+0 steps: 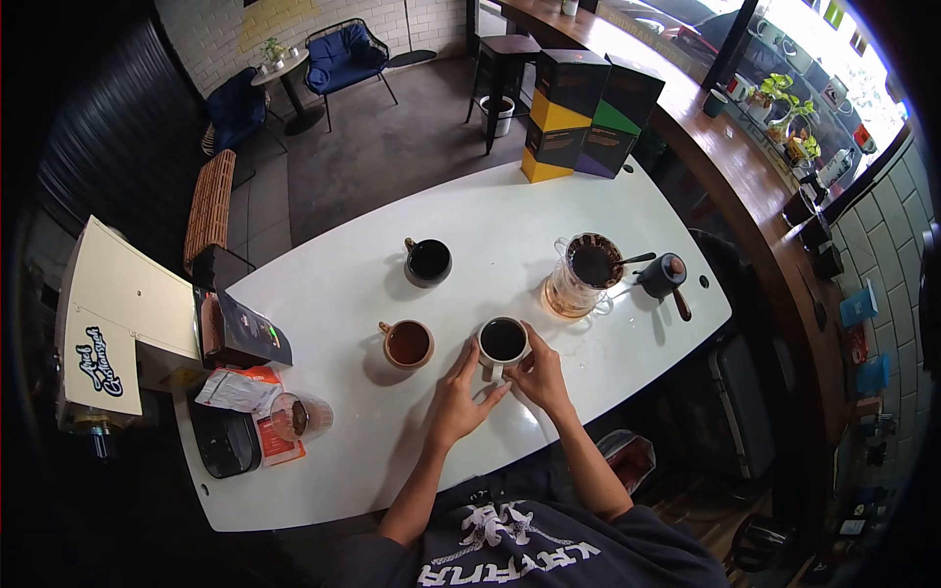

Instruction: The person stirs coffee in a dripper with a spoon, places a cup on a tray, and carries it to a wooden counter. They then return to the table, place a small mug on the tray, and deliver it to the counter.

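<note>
A white cup [503,340] of dark liquid stands on the white table [343,470], its handle toward me. Around its left side lies my left hand [465,400], fingers against the wall and thumb near the handle. My right hand [539,375] wraps the cup's right side, so both hands hold it. To the left is a brown cup [408,345] with reddish-brown liquid, and behind that a dark cup [428,262]. A glass brewer [580,281] with dark grounds and a spoon stands to the right, beside a dark grinder-like pot [667,275] with a wooden-ended handle.
Two tall patterned boxes [564,118] stand at the far edge. On the left are a cream machine [127,314], a black bag [245,328], orange and silver packets [240,388], a clear plastic cup [300,416] and a black tray [227,443].
</note>
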Available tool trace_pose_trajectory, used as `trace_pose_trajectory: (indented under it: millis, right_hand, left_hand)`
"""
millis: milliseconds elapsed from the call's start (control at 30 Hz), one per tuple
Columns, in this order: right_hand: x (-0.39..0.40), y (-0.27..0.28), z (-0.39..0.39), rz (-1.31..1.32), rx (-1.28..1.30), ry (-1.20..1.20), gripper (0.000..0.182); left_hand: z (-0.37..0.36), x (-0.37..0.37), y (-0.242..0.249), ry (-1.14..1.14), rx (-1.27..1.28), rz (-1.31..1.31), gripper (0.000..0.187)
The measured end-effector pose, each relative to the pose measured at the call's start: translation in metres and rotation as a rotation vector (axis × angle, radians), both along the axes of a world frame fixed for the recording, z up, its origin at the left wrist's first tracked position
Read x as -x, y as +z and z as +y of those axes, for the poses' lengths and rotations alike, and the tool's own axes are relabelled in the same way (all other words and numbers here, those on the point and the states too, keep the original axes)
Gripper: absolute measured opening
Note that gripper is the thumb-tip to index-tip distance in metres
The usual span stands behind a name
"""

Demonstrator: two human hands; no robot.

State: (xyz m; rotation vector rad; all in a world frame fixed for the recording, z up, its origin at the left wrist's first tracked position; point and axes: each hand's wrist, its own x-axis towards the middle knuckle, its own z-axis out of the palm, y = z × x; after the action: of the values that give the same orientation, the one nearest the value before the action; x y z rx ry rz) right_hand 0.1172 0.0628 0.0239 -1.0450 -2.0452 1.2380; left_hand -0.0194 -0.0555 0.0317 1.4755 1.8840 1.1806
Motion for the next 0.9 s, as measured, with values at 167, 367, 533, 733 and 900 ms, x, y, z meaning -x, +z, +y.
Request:
trace_pose_trajectory:
  millis: [167,367,533,733,900]
  right_hand:
    - [-0.0003,-0.0005,0.0004,-0.014,0.009,0.0,0.085]
    - [-0.0006,-0.0011,0.0,-0.002,-0.001,0.003,0.085]
    - [-0.0008,-0.0014,0.0002,-0.012,0.007,0.002,0.085]
    - [-0.0004,0.0007,-0.0001,-0.003,0.025,0.001,0.085]
    - [-0.0015,-0.002,-0.0003,-0.005,0.002,0.005,0.088]
  left_hand:
    - [0.0003,-0.0005,0.0003,0.0,-0.006,-0.006,0.09]
    - [-0.0001,-0.0001,0.0021,-0.003,-0.01,0.02,0.09]
    - [-0.0003,-0.0006,0.0046,0.002,-0.005,0.029,0.09]
    - [-0.001,0.0007,0.0047,-0.017,0.029,-0.021,0.094]
    - [-0.0007,0.0049,-0.0027,-0.024,0.012,-0.044,0.093]
